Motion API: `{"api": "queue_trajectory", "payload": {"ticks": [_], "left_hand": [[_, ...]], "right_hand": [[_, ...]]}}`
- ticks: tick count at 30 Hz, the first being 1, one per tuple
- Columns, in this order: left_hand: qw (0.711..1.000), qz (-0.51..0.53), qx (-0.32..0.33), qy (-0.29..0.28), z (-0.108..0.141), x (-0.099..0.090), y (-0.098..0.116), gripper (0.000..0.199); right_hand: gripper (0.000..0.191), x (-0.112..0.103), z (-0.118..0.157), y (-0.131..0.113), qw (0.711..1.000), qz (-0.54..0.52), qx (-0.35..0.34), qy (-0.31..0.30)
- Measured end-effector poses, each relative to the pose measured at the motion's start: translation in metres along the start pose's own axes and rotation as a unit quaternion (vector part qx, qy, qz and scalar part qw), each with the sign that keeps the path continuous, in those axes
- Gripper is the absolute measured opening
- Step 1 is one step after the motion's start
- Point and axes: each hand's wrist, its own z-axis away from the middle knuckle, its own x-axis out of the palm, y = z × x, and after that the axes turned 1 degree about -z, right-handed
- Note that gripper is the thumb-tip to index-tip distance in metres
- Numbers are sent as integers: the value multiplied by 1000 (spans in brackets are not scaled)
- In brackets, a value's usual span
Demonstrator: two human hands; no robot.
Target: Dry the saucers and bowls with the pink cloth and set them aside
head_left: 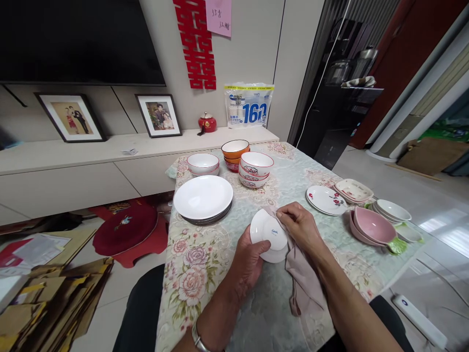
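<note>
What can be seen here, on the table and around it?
small plate: one, white, held in both hands
cloth: one, beige, against the small plate
plate stack: white on top, table's left
bowls: several, white, orange, red-patterned, far end
flowered dish: one, white, right side
pink bowls: two stacked, right edge
tablecloth: floral
picture frames: two, on the shelf
left hand: grips the small plate
right hand: presses the cloth

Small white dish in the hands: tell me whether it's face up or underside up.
Underside up: the small white dish shows its foot ring and printed base mark.
</note>
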Motion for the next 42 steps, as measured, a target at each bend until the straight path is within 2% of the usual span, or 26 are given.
{"api": "queue_trajectory", "payload": {"ticks": [3,7,9,13,15,22,25,31,36,39,42], "left_hand": [[1000,-20,-1,-11,2,2,-1,57],[1000,-27,-2,-4,1,1,-3,52],[1000,-25,-2,-7,1,1,-2,53],[1000,-16,-12,-18,2,2,1,58],[1000,-14,-13,-20,2,2,2,59],[1000,-14,-22,-7,1,-2,-3,55],[999,-18,-27,-12,2,-2,-3,56],[999,-16,-20,-30,0,-5,0,55],[1000,28,6,5,-2,-5,2,64],[999,38,14,27,-1,-4,2,67],[999,29,6,24,0,-3,1,63]], "right_hand": [[15,6,7,-18,996,14,-77,-31],[17,12,13,-33,981,33,-150,-119],[17,11,11,-29,982,40,-144,-118],[16,1,4,-12,992,65,-78,-70],[15,-1,3,-11,992,75,-71,-74],[10,6,9,-33,973,71,-169,-140],[12,3,6,-27,980,50,-138,-135],[15,-3,1,-7,996,32,-12,-87],[26,-1,-1,3,993,-40,95,-64],[29,0,-1,7,992,-41,103,-55],[26,2,0,6,997,7,59,-39]]}}
